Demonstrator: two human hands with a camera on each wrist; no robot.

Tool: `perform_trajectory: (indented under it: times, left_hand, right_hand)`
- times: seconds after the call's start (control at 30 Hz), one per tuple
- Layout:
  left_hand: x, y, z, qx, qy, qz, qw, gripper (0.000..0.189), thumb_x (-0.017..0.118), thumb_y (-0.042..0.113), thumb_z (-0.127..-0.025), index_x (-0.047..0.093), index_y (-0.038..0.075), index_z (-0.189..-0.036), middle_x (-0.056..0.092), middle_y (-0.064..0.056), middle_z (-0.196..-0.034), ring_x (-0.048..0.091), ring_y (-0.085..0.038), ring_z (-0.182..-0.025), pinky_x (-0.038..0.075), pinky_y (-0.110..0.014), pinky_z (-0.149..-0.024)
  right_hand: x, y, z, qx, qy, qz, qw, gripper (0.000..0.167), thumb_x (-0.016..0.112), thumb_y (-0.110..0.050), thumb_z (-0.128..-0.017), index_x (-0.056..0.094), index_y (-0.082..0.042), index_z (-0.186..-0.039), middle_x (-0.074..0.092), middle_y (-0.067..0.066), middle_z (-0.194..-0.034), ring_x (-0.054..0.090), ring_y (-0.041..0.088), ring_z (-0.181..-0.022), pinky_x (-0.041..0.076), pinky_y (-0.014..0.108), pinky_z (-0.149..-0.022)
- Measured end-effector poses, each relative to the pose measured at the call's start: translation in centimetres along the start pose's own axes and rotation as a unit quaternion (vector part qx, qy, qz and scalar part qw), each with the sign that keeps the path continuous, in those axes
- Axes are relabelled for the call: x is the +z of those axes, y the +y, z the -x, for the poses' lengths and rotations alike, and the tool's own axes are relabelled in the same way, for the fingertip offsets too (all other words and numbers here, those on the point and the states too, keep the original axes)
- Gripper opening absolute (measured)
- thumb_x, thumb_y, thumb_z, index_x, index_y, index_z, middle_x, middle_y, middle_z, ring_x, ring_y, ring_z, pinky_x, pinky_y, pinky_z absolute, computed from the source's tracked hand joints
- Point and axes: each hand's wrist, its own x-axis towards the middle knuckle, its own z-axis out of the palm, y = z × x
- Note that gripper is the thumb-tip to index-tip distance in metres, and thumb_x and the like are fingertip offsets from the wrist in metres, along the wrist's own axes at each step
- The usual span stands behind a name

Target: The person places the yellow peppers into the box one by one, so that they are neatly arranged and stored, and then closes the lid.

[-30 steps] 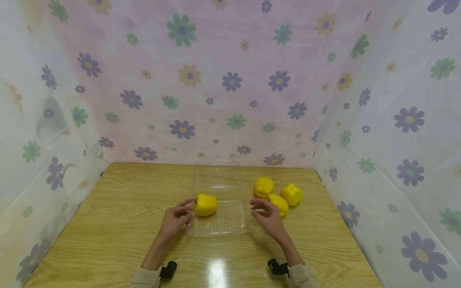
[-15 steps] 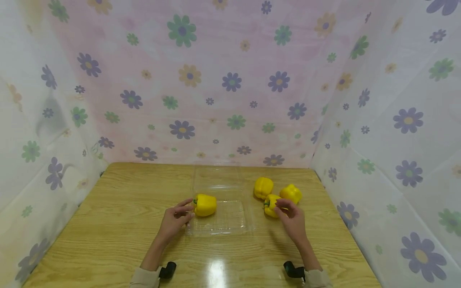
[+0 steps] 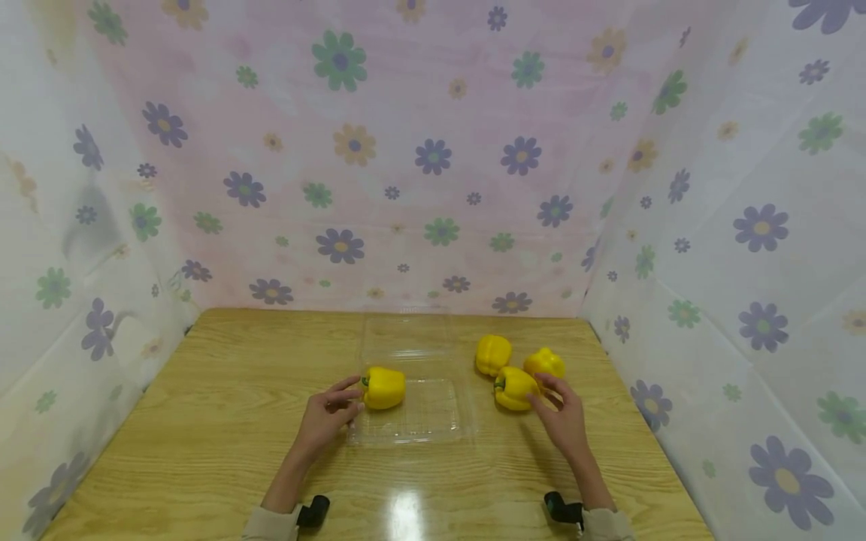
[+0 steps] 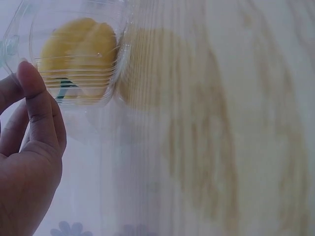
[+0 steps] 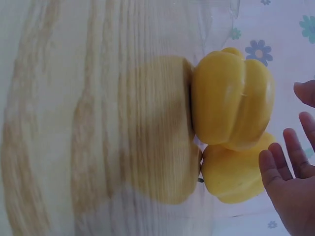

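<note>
A yellow bell pepper [image 3: 384,388] lies on its side in the left part of a clear plastic clamshell container [image 3: 433,412], its green stem facing left. My left hand [image 3: 327,417] pinches the container's left rim; in the left wrist view the thumb [image 4: 32,81] lies against the clear plastic wall. Over on the right, my right hand [image 3: 564,417] is beside the nearest loose yellow bell pepper [image 3: 516,389], with thumb and fingers spread. The right wrist view shows these fingers holding nothing. Two more yellow bell peppers [image 3: 493,355] [image 3: 545,362] lie just behind.
The container's clear lid [image 3: 406,336] lies folded back behind its base. Everything sits on a wood-grain table [image 3: 257,376]. Flower-patterned cloth [image 3: 406,188] encloses the back and both sides. A black camera mount [image 3: 564,509] is on each wrist.
My right hand moved right from beside the container to the nearest loose pepper, which turned so its stem faces left; the fingers then spread and drew back slightly. The left hand stayed put.
</note>
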Motion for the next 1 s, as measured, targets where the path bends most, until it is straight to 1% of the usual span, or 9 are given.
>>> perform_trajectory:
  times: [0.1,0.17,0.23,0.27,0.37,0.53,0.63,0.87,1.0]
  left_hand:
    - [-0.04,0.03,0.04,-0.001,0.001,0.000,1.0000,0.024,0.073,-0.001,-0.091,0.072,-0.010,-0.113,0.054,-0.018,-0.148,0.061,-0.013,-0.078,0.053,-0.022,-0.060]
    - [-0.06,0.05,0.07,0.000,0.002,0.000,1.0000,0.024,0.073,-0.001,-0.091,0.072,-0.010,-0.113,0.054,-0.018,-0.148,0.061,-0.013,-0.077,0.053,-0.022,-0.060]
    - [-0.10,0.04,0.11,0.001,0.002,0.001,1.0000,0.024,0.073,-0.001,-0.091,0.072,-0.010,-0.113,0.054,-0.018,-0.148,0.061,-0.013,-0.077,0.053,-0.022,-0.060]
    - [-0.12,0.02,0.12,0.002,0.001,0.002,1.0000,0.024,0.073,-0.001,-0.091,0.072,-0.011,-0.113,0.054,-0.018,-0.148,0.061,-0.013,-0.077,0.053,-0.022,-0.060]
    - [-0.18,-0.07,0.13,0.004,-0.001,0.004,1.0000,0.024,0.073,-0.001,-0.092,0.072,-0.011,-0.114,0.054,-0.018,-0.148,0.061,-0.012,-0.078,0.053,-0.022,-0.060]
    - [-0.18,-0.12,0.08,0.007,-0.003,0.007,0.9999,0.024,0.073,-0.001,-0.092,0.072,-0.011,-0.114,0.053,-0.019,-0.148,0.062,-0.012,-0.077,0.053,-0.022,-0.060]
    - [-0.13,-0.04,0.06,0.007,-0.004,0.006,0.9999,0.024,0.073,-0.001,-0.091,0.072,-0.011,-0.114,0.053,-0.019,-0.148,0.062,-0.012,-0.077,0.054,-0.022,-0.060]
    - [-0.03,0.12,0.06,0.006,-0.004,0.008,0.9999,0.025,0.072,-0.002,-0.092,0.071,-0.011,-0.115,0.052,-0.019,-0.149,0.061,-0.013,-0.077,0.053,-0.022,-0.060]
    - [-0.03,0.08,0.03,0.008,-0.005,0.011,0.9999,0.025,0.072,-0.002,-0.092,0.071,-0.012,-0.115,0.052,-0.019,-0.149,0.062,-0.013,-0.078,0.053,-0.022,-0.060]
  right_hand:
    - [-0.12,0.08,0.09,0.005,-0.028,0.020,0.9994,0.044,0.071,-0.004,-0.095,0.059,0.006,-0.136,0.058,0.024,-0.137,0.053,0.033,-0.125,0.050,0.045,-0.105]
    - [-0.15,0.20,0.08,0.010,-0.047,0.019,0.9987,0.046,0.069,-0.004,-0.096,0.056,0.006,-0.139,0.054,0.027,-0.142,0.050,0.040,-0.131,0.046,0.056,-0.107]
    - [-0.17,0.31,0.06,0.012,-0.064,0.017,0.9978,0.049,0.068,-0.005,-0.098,0.052,0.007,-0.142,0.051,0.029,-0.145,0.046,0.045,-0.134,0.041,0.062,-0.109]
    - [-0.15,0.38,0.03,0.015,-0.070,0.014,0.9973,0.050,0.067,-0.005,-0.098,0.051,0.007,-0.143,0.049,0.030,-0.147,0.045,0.046,-0.136,0.039,0.064,-0.110]
    - [-0.05,0.59,-0.07,0.024,-0.086,0.017,0.9958,0.053,0.066,-0.007,-0.099,0.047,0.008,-0.146,0.045,0.031,-0.149,0.042,0.048,-0.137,0.037,0.065,-0.111]
    - [0.10,0.70,-0.12,0.034,-0.107,0.043,0.9927,0.058,0.065,-0.010,-0.100,0.040,0.009,-0.149,0.040,0.032,-0.151,0.040,0.048,-0.138,0.034,0.067,-0.112]
    - [0.12,0.64,-0.15,0.031,-0.110,0.057,0.9918,0.059,0.065,-0.011,-0.101,0.039,0.009,-0.150,0.042,0.032,-0.150,0.039,0.048,-0.139,0.033,0.067,-0.112]
    - [-0.04,0.57,-0.23,0.021,-0.107,0.080,0.9908,0.057,0.066,-0.013,-0.101,0.044,0.006,-0.149,0.054,0.031,-0.140,0.050,0.047,-0.130,0.041,0.066,-0.107]
    - [-0.19,0.59,-0.55,0.036,-0.114,0.070,0.9904,0.057,0.066,-0.013,-0.100,0.044,0.006,-0.149,0.051,0.030,-0.144,0.051,0.046,-0.130,0.045,0.061,-0.106]
